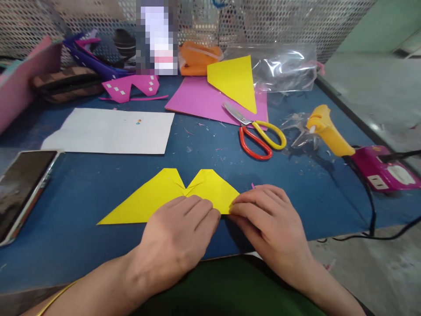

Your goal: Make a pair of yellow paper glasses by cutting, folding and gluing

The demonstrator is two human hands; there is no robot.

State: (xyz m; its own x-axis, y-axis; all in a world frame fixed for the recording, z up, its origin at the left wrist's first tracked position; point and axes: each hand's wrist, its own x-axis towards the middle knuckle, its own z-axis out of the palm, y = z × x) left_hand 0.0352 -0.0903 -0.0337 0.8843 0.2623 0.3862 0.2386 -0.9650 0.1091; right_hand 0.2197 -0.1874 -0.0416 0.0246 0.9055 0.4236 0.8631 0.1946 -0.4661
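A folded yellow paper [138, 205] lies on the blue table near its front edge. It has two peaks with a notch between them and a long point to the left. My left hand [180, 235] rests on its lower middle, fingers curled and closed against the sheet; the thumb is mostly hidden. At the paper's right end, my right hand [271, 219] pinches the edge between thumb and fingers. Beyond the paper, scissors [244, 121] with one red and one yellow handle lie spread apart, their blades over a pink sheet [194, 97].
A white sheet [112, 131] and a phone [24, 188] lie at left. A pink cut-out [118, 89] sits behind. A yellow glue gun [332, 131], purple power socket [381, 169] and cable are at right. Another yellow piece [235, 79] and plastic bag [286, 66] lie at the back.
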